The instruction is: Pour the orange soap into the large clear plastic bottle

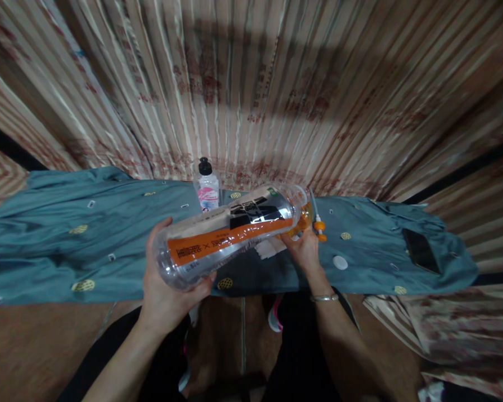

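Note:
A large clear plastic bottle (235, 229) with an orange, black and silver label is tilted on its side above the cloth. My left hand (167, 290) wraps round its base end. At the mouth end, my right hand (304, 245) grips a small orange bottle (302, 218), partly hidden by the large bottle and my fingers. The mouth of the large one meets or overlaps the small one; the exact contact cannot be made out. Just right of my right hand lies an orange pump top (319, 228) with a pale tube.
Behind the large bottle stands a clear bottle (208, 192) with a black cap and pink label. White tissue (270, 247), a white round lid (340, 262) and a black phone (421, 250) lie on the teal cloth (121, 240). A striped curtain (243, 100) hangs behind.

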`<state>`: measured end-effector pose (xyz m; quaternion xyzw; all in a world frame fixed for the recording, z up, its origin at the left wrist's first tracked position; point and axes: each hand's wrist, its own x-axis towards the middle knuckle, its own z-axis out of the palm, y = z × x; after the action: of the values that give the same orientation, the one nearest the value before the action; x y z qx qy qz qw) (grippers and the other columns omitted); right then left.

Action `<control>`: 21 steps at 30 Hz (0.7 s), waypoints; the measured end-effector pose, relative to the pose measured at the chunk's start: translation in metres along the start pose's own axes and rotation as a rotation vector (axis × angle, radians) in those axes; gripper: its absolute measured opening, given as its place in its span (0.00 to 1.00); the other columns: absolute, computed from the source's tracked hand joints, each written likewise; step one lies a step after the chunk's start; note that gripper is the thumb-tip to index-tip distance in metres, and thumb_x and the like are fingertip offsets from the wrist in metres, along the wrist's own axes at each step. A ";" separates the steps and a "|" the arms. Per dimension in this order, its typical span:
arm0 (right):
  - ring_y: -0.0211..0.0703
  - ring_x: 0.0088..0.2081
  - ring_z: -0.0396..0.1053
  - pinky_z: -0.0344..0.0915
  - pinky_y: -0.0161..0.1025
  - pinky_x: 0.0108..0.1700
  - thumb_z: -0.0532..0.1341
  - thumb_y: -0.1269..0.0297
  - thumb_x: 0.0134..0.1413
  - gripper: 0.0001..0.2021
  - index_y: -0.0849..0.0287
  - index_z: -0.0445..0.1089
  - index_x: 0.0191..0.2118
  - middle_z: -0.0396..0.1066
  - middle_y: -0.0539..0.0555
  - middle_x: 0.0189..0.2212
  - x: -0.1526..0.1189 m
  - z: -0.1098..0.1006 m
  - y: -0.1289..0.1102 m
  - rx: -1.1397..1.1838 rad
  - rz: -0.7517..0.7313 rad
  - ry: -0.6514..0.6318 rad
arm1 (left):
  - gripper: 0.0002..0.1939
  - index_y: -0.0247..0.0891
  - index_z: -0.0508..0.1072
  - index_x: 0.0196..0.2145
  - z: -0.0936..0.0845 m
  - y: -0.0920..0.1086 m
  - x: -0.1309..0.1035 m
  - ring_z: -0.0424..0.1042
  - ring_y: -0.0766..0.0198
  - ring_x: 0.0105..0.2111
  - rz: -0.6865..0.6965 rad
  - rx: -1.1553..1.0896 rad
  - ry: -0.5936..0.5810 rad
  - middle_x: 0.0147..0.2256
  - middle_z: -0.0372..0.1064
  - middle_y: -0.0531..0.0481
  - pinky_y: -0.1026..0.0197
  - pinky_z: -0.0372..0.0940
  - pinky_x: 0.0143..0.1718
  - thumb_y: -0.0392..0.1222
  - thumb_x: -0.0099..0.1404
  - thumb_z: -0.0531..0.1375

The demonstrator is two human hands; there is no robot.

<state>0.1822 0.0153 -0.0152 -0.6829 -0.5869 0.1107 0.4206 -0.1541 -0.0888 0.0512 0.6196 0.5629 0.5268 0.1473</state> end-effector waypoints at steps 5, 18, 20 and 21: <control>0.65 0.49 0.84 0.82 0.57 0.50 0.69 0.40 0.51 0.35 0.59 0.72 0.59 0.83 0.68 0.49 0.000 0.000 -0.002 0.025 -0.024 0.009 | 0.52 0.43 0.61 0.72 0.000 0.004 0.001 0.86 0.44 0.48 0.016 -0.015 -0.046 0.53 0.81 0.43 0.42 0.85 0.52 0.50 0.55 0.78; 0.63 0.45 0.84 0.82 0.57 0.47 0.69 0.39 0.52 0.36 0.59 0.71 0.60 0.84 0.64 0.46 0.000 0.002 0.002 0.004 -0.025 0.023 | 0.46 0.45 0.64 0.65 0.006 0.018 0.005 0.87 0.43 0.44 -0.036 -0.055 0.001 0.48 0.82 0.44 0.41 0.85 0.48 0.50 0.53 0.77; 0.64 0.47 0.84 0.82 0.56 0.48 0.69 0.40 0.54 0.34 0.58 0.72 0.59 0.83 0.65 0.48 0.000 0.003 0.003 0.013 -0.045 0.026 | 0.47 0.44 0.65 0.65 0.009 0.019 0.004 0.87 0.44 0.41 -0.051 -0.081 0.014 0.46 0.82 0.44 0.41 0.85 0.45 0.50 0.52 0.77; 0.64 0.48 0.84 0.82 0.56 0.48 0.69 0.40 0.54 0.34 0.58 0.73 0.59 0.83 0.65 0.48 0.000 0.004 0.004 0.014 -0.050 0.026 | 0.47 0.44 0.65 0.65 0.010 0.020 0.004 0.87 0.44 0.41 -0.066 -0.099 0.028 0.46 0.83 0.45 0.41 0.85 0.45 0.50 0.51 0.76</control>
<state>0.1826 0.0171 -0.0200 -0.6663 -0.5978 0.0952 0.4355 -0.1355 -0.0878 0.0641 0.5853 0.5583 0.5575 0.1868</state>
